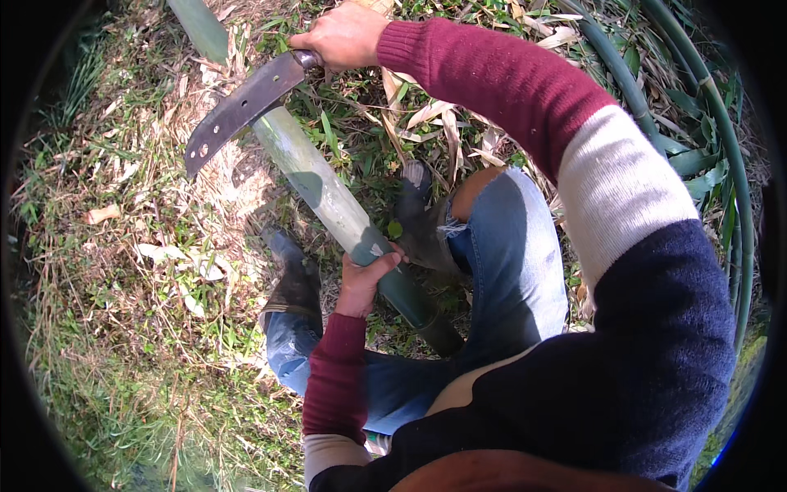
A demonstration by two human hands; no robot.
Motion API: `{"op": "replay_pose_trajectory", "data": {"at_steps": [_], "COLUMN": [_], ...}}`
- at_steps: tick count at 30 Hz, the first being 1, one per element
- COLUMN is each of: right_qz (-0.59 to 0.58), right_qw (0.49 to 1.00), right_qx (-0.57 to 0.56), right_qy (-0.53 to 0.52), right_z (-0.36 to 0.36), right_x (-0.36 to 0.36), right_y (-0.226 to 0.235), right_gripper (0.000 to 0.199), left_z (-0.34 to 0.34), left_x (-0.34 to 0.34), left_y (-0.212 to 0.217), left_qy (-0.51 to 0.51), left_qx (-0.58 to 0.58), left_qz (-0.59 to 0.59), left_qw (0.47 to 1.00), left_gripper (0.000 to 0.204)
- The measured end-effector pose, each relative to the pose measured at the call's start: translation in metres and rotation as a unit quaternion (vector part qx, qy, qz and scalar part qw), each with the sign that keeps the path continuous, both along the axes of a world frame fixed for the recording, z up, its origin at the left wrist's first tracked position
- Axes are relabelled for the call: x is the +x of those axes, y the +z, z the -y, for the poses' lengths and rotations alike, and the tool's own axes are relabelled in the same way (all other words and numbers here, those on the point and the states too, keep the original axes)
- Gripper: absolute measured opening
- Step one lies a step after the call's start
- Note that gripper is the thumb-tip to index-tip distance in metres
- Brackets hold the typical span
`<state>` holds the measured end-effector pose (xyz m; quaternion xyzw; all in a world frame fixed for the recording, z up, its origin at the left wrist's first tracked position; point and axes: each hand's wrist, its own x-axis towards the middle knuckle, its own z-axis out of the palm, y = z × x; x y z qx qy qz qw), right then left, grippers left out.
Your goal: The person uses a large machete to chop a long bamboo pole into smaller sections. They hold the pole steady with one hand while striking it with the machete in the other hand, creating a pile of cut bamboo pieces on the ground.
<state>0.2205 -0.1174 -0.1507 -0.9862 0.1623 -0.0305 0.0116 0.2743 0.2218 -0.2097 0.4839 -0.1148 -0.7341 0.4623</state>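
My left hand (366,281) is closed round a thick green bamboo pole (331,199), with its thumb lying across the top. The pole slants from between my legs up toward the far left. At the far side my right hand (348,34) grips the dark handle of a machete (244,104). Its broad blade has a hooked tip, several small holes, and points left. The blade lies across the pole's far end in the picture; whether it touches the bamboo I cannot tell.
Another bamboo length (199,29) lies at the far left. Long curved green stalks (721,123) run along the right. Dry husks (451,135), grass and pale shavings (238,184) cover the ground. My boots (293,271) stand either side of the pole.
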Motion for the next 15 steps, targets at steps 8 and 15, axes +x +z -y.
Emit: {"op": "replay_pose_trajectory", "data": {"at_steps": [8,15], "right_qz": [0.005,0.011], "right_qw": [1.000,0.991], "right_qx": [-0.005,-0.048], "right_qy": [0.006,0.125], "right_z": [0.020,-0.017], "right_x": [-0.003,0.014], "right_y": [-0.003,-0.010], "right_gripper": [0.016,0.016], "left_z": [0.001,-0.004], "left_x": [-0.010,0.002], "left_y": [0.007,-0.005], "left_qy": [0.023,-0.003], "left_qx": [0.005,-0.007], "left_qz": [-0.035,-0.035], "left_qw": [0.999,0.999], "left_gripper": [0.023,0.041]}}
